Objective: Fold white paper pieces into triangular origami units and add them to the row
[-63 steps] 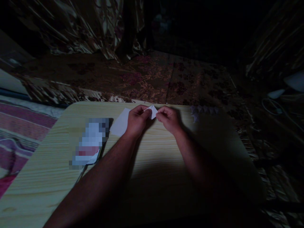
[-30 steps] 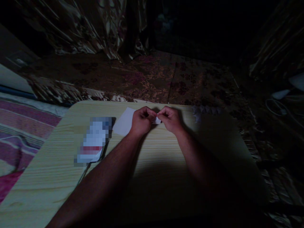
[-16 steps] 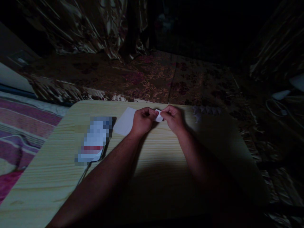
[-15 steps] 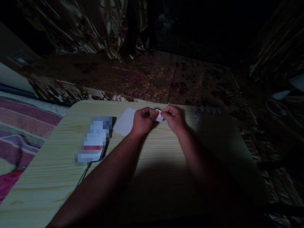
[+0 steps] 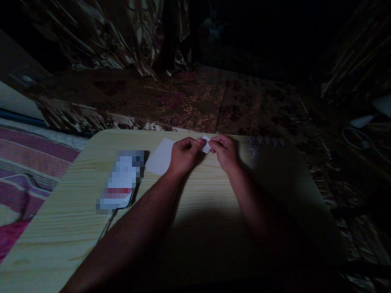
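A small folded piece of white paper (image 5: 206,143) is pinched between both of my hands near the far edge of a light wooden table (image 5: 195,195). My left hand (image 5: 183,156) grips its left side with fingers curled. My right hand (image 5: 224,151) pinches its right side. Just left of my left hand a flat white sheet of paper (image 5: 159,157) lies on the table, partly hidden by that hand.
A blurred rectangular object (image 5: 120,181) lies on the table's left part, with a cable running from it toward the near edge. Several small folded paper pieces (image 5: 264,142) sit at the far right edge. Dark patterned fabric (image 5: 195,101) lies beyond; a striped cloth (image 5: 27,171) at left.
The paper piece has become smaller as my fingers folded it, from a wider pointed shape to a small square. My hands have drawn closer together and shifted slightly right.
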### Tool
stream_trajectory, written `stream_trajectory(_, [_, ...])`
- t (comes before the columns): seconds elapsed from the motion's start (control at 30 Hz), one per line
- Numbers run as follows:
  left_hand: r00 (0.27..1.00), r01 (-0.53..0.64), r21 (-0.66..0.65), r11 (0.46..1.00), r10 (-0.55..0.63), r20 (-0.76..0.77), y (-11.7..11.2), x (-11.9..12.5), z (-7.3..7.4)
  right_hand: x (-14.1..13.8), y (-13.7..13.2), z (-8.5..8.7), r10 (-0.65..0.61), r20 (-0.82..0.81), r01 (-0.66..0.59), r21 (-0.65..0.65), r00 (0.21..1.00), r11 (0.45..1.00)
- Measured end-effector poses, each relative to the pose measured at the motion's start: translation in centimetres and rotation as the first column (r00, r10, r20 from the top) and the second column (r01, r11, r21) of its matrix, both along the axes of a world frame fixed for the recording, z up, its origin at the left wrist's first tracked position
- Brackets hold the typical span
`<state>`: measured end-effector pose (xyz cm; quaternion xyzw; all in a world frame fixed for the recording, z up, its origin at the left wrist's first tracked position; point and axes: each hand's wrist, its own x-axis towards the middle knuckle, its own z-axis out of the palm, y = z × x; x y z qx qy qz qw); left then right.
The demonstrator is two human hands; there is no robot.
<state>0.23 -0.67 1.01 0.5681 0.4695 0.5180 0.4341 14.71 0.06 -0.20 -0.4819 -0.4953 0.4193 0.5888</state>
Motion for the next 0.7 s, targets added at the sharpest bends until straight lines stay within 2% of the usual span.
stream_trajectory(0.13, [0.988,0.067,0.012,0.998,-0.068,0.138,0.02,0.25,-0.04,-0.02,0.12,-0.06,-0.032,-0.043,0.031,-0.017,0.999,0.999])
stream_trajectory(0.33, [0.983,-0.033,-0.019,0.999,0.036,0.178,0.54,0.05,-0.64,-0.3,0.01,0.1,0.028,-0.028,-0.029,-0.024,0.999,0.999])
stream_trajectory(0.53, [0.976,-0.122,-0.012,0.993,0.122,0.183,0.7,-0.01,-0.56,-0.33,-0.05,0.05,0.035,0.001,-0.035,0.056,0.999,0.998])
stream_trajectory(0.7, [0.98,-0.13,-0.035,0.991,0.134,0.144,0.56,0.02,-0.41,-0.38,-0.08,0.0,0.043,0.045,-0.046,0.056,0.998,0.997])
